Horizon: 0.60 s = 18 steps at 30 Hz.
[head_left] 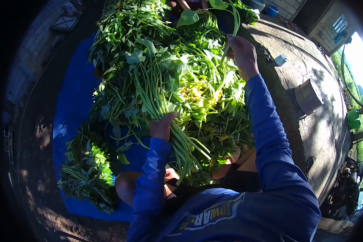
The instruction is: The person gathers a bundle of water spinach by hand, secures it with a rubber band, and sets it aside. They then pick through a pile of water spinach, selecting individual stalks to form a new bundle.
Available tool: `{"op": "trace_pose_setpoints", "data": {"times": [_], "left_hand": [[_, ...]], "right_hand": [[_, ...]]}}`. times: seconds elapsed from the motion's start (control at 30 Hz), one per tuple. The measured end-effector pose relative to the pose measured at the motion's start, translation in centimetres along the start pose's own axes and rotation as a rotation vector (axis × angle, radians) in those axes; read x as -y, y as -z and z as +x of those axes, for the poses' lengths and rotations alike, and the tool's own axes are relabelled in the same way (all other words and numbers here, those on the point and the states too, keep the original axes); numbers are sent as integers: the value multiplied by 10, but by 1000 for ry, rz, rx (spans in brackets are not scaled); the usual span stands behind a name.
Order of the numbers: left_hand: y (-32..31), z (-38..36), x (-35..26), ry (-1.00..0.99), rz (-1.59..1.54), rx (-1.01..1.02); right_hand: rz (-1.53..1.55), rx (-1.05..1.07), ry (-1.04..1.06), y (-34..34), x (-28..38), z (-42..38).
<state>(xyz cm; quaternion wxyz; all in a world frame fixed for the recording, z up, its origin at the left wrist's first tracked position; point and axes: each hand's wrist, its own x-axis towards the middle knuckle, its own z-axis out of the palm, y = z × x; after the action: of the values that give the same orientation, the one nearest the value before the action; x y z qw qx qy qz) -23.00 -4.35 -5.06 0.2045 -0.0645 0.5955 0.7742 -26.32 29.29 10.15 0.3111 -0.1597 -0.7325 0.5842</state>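
My left hand (162, 126) is wrapped round a thick bunch of leafy green stems (152, 90). The cut ends fan out below it between my knees, and the leaves spread away from me. Higher up on the right, my right hand (243, 54) has its fingers closed on a long leafy stem (236, 22), which rises above the hand and bends over at the top. Under both hands lies a big heap of leafy greens (125, 32), with some yellowed leaves (195, 93) in the sunlit middle.
A blue tarp (74, 92) lies under the greens, with a smaller pile (88, 169) at the lower left. On the concrete ledge (286, 44) to the right are a bucket-like container (308, 97) and a small pale object (281, 60). Another person's hands (185, 5) show at the top.
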Motion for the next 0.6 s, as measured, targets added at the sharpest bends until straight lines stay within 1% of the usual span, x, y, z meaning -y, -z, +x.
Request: {"op": "trace_pose_setpoints", "data": {"times": [0.07, 0.2, 0.23, 0.37, 0.47, 0.57, 0.6], "left_hand": [[3, 6, 5, 15, 1, 39], [0, 13, 16, 30, -32, 92], [-1, 14, 17, 23, -28, 90], [1, 11, 19, 34, -55, 84], [0, 11, 19, 8, -59, 91], [-2, 8, 18, -43, -83, 72], [-1, 6, 18, 6, -62, 60]], "right_hand": [[-117, 8, 111, 10, 19, -14], [-216, 72, 166, 28, 26, -41], [-192, 117, 90, 31, 27, -46], [-24, 167, 76, 33, 20, -64], [-35, 198, 65, 30, 34, -69], [-84, 199, 230, 21, 48, -64], [-169, 177, 292, 18, 54, -64]]}}
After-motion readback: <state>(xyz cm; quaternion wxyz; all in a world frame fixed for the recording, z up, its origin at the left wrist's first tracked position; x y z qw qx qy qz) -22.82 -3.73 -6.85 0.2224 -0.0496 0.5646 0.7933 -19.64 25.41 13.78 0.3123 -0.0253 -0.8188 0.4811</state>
